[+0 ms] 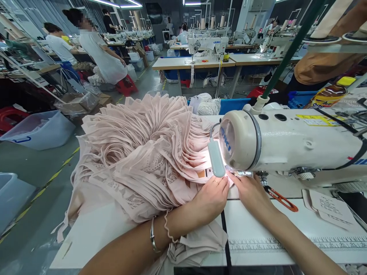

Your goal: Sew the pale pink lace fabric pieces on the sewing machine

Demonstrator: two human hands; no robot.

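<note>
A large heap of pale pink fabric pieces (143, 145) with lace parts spreads over the left of the white table. My left hand (213, 193) is closed on the edge of a pink piece beside the lit needle area, its fingertips pressed together. Close on its right, my right hand (249, 189) reaches under the head of the white sewing machine (295, 141); its fingers touch the same fabric edge and are partly hidden. A grey-green lamp (216, 157) hangs just above my fingers. More pink fabric (200, 242) lies below my left forearm.
Orange-handled scissors (282, 199) and paper tags (331, 208) lie right of my right hand. A printed ruler (258, 245) runs along the front edge. Plastic bins (41, 130) stand on the floor at left. Several people and other sewing machines are behind.
</note>
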